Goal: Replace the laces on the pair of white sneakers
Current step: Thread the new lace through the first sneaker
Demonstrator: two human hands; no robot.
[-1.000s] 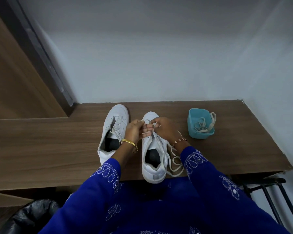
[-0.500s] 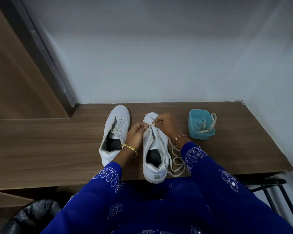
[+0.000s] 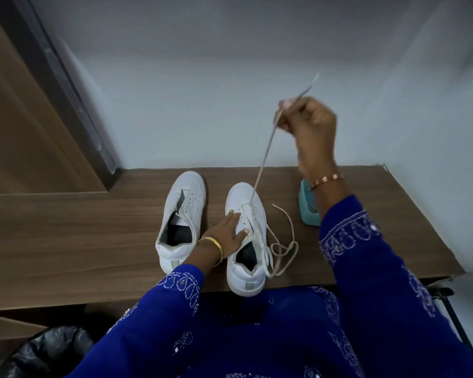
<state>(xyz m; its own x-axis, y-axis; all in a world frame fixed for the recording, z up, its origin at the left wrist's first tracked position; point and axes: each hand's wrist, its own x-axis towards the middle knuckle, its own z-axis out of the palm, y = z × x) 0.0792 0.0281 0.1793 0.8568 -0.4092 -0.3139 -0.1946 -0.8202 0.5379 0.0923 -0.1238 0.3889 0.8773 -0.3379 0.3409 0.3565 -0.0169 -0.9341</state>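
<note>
Wooden bench (image 3: 93, 227) against pale wall; right hand (image 3: 311, 124) has swung up, pinching lace (image 3: 262, 165) drawn taut from right sneaker (image 3: 246, 203); left hand (image 3: 227, 233), fingers flat, presses it down; likely pulling lace through eyelets; left sneaker (image 3: 183, 214) unlaced.

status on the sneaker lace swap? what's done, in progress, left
Done: nothing finished that shows. The left sneaker has at most a lace remnant hanging at its opening.
In hand: the right hand pulls a lace up from the front eyelets of the right sneaker, while the left hand presses that shoe down. More lace lies looped on the table beside it.
Left: both shoes still need full lacing. Whether this lace is old or new, I cannot tell.
</note>
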